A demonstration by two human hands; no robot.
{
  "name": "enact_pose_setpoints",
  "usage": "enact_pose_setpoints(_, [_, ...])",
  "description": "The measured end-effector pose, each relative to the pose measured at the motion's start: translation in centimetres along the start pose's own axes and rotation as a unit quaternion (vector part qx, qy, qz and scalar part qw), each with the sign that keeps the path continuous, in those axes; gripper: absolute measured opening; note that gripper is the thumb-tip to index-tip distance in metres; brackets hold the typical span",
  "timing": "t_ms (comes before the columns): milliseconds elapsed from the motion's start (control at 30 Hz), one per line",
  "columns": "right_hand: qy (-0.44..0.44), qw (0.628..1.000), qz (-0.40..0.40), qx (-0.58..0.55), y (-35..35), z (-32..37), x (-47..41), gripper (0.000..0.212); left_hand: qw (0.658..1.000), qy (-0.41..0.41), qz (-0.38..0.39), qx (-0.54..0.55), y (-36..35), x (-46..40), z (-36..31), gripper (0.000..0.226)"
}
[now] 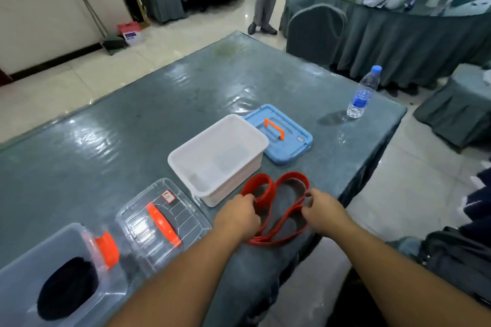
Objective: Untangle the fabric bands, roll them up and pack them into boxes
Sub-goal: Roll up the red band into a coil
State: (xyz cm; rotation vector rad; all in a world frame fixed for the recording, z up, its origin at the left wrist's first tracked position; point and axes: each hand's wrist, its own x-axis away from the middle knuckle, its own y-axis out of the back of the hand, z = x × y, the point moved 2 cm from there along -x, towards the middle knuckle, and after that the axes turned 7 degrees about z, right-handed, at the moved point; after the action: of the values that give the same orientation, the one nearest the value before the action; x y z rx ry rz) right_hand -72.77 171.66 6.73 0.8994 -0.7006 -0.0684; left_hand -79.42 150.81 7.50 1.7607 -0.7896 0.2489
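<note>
- Head view: the red band (276, 210) lay in loops on the green table (159, 114), just in front of the white box (218, 156).
- The left hand (239, 214) had curled fingers pinching the band's left loop.
- The right hand (322, 208) pinched the band's right side between thumb and fingers.
- The band stretched between both hands.

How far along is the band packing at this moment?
Done: a black roll already lies in the clear box, whose lid is off. In hand: the left hand and right hand both grip the red band, which lies in loose loops, not yet rolled. Left: roll it and pack it; the white box holds nothing and its blue lid lies beside it.
</note>
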Motion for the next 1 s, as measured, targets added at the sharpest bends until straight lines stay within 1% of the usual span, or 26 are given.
enact_pose_setpoints(100, [0.007, 0.999, 0.015, 0.043, 0.5, 0.7, -1.9, 0.042, 1.0, 0.006, 0.001, 0.013, 0.4, -1.0, 0.3, 0.047])
enact_pose_setpoints(267, [0.054, 0.994, 0.043, 0.083, 1.5, 2.3, -6.6, 0.047, 0.999, 0.033, -0.006, 0.036, 0.8, -3.1, 0.1, 0.053])
enact_pose_setpoints(300, [0.065, 0.993, 0.05, 0.09, 1.6, 2.6, -7.5, 0.046, 0.999, 0.04, -0.008, 0.033, 0.7, -3.4, 0.0, 0.053])
enact_pose_setpoints(367, [0.089, 0.987, 0.067, 0.115, 1.8, 2.9, -9.8, 0.037, 0.998, 0.057, -0.015, 0.034, 0.6, -4.2, -0.5, 0.052])
enact_pose_setpoints(433, [0.116, 0.981, 0.075, 0.138, 2.0, 3.2, -11.5, 0.032, 0.995, 0.084, -0.023, 0.052, 0.2, -5.0, -1.0, 0.051])
enact_pose_setpoints(600, [0.172, 0.956, 0.115, 0.209, 3.0, 2.7, -15.4, 0.034, 0.978, 0.171, -0.04, 0.116, -1.2, -6.1, -2.8, 0.05])
enact_pose_setpoints(733, [0.183, 0.943, 0.142, 0.238, 3.4, 1.0, -17.9, 0.042, 0.96, 0.231, -0.057, 0.149, -2.8, -5.9, -4.5, 0.047])
enact_pose_setpoints(867, [0.165, 0.934, 0.189, 0.255, 2.9, -0.5, -19.5, 0.031, 0.944, 0.269, -0.067, 0.182, -4.5, -5.3, -5.7, 0.043])
enact_pose_setpoints(1000, [0.153, 0.924, 0.217, 0.276, 2.0, -1.2, -20.5, 0.029, 0.929, 0.296, -0.07, 0.21, -6.1, -4.8, -6.3, 0.047])
